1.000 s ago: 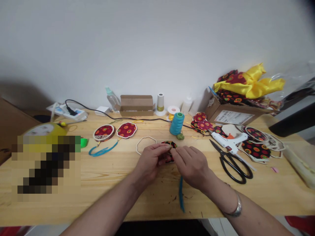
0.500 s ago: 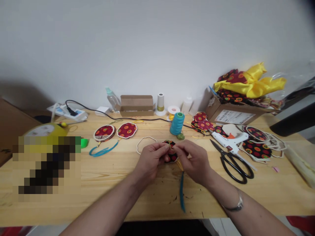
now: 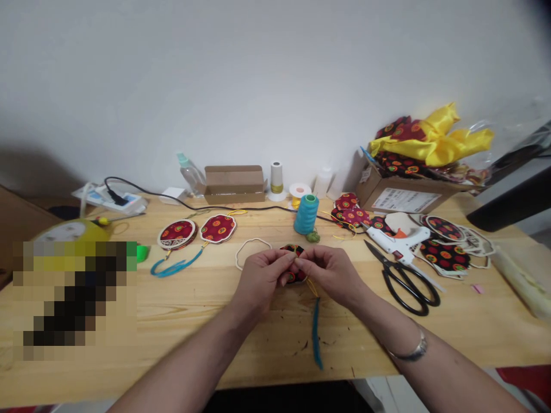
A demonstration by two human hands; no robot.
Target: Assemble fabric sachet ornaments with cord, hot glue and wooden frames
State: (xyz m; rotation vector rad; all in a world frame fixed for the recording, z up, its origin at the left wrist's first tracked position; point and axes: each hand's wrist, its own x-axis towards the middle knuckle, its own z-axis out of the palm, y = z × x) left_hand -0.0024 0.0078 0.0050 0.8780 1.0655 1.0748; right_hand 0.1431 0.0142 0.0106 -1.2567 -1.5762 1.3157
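A sachet-like ornament [image 3: 297, 277] of dark fabric with red and orange motifs lies on the table, partly covered by my hands. My left hand [image 3: 267, 278] pinches thumb and fingers together over it. Fingertip to fingertip with it, my right hand [image 3: 331, 275] is closed in a pinch too. A thin olive-green cord shows at the fingertips; its ends are hidden. From the ornament's lower right, a yellow cord [image 3: 313, 288] leads to a blue tassel [image 3: 316, 335] lying toward me. An unfilled pale scalloped frame [image 3: 237, 254] lies just left of my hands.
Black scissors [image 3: 408, 281] and a white glue gun [image 3: 398, 244] lie at right, near patterned fabric pieces [image 3: 443, 256]. A teal thread cone [image 3: 306, 215] stands behind my hands. Two red ornaments [image 3: 218, 228] lie at left. A cardboard box [image 3: 396, 192] stands back right.
My fingertips have drawn together over the ornament, and less of the green cord shows between them. The whole view has shifted slightly; the other things stay in place.
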